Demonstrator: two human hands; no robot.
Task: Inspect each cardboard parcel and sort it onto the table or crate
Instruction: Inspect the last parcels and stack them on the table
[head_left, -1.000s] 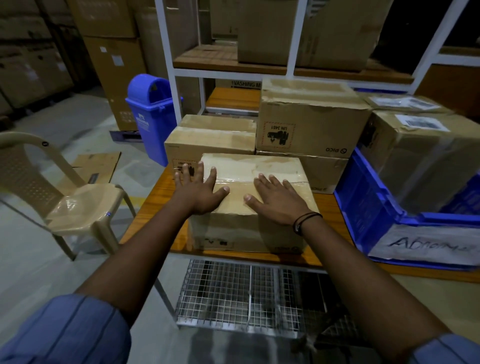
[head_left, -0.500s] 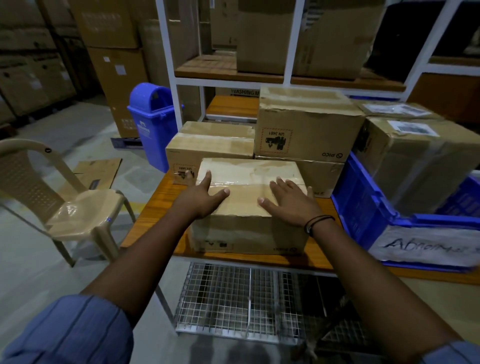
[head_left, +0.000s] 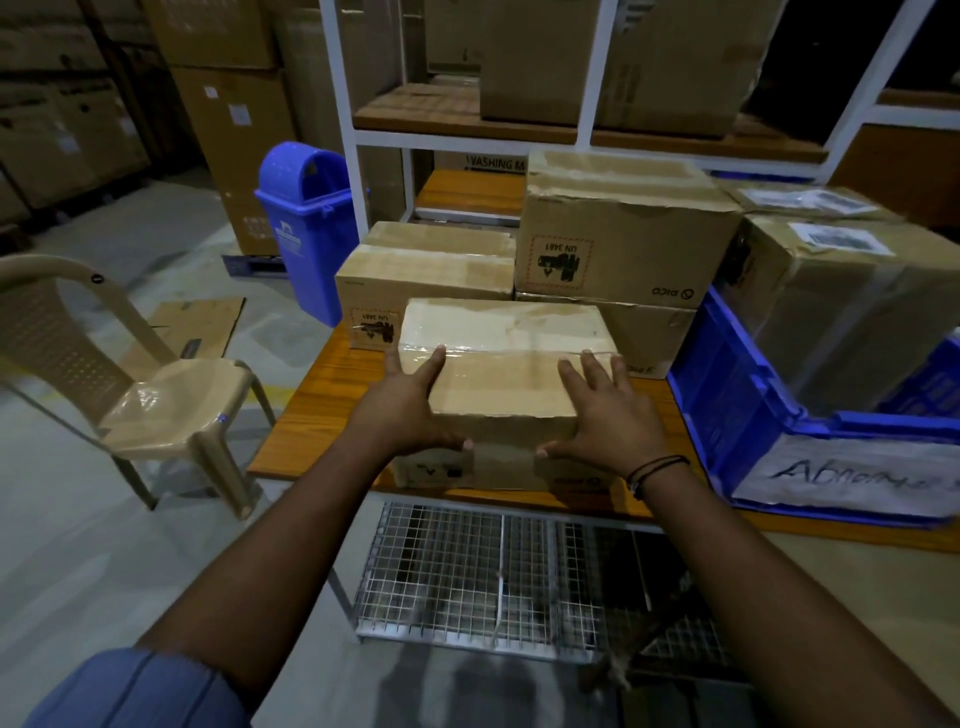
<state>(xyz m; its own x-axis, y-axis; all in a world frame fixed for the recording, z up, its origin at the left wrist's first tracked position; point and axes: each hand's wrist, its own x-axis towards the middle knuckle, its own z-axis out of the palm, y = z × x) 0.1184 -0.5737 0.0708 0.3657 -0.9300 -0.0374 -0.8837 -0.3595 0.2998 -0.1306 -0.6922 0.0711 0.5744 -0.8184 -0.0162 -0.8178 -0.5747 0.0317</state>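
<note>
Centrally, the taped brown cardboard parcel (head_left: 506, 384) lies flat at the near edge of the orange-brown wooden table (head_left: 322, 405), long side toward the person.

Left hand (head_left: 410, 405): clasps the parcel's near left corner, with the fingers laid over the top face and the thumb pressed on the front face. Right hand (head_left: 608, 415): clasps the near right corner the same way, fingers spread on top and thumb on the front face. A dark band circles this wrist. Both forearms reach forward, roughly parallel.

Directly behind the parcel stand a low brown cardboard box (head_left: 426, 275) on the left and a stack of two brown cardboard cartons (head_left: 618, 244) on the right, both printed "UN 3481" upside down.

To the right, a blue plastic crate (head_left: 727, 395) rests on the table just beside the parcel. It holds a large film-wrapped cardboard box (head_left: 841, 312) that rises above the rim. A white handwritten label (head_left: 841, 480) covers the crate's near wall.

Below the table sits a wire mesh shelf (head_left: 467, 571). On the floor to the left stand a beige plastic chair (head_left: 171, 400) and a blue lidded plastic bin (head_left: 306, 228). A white metal rack (head_left: 597, 67) behind the table carries more cartons.
</note>
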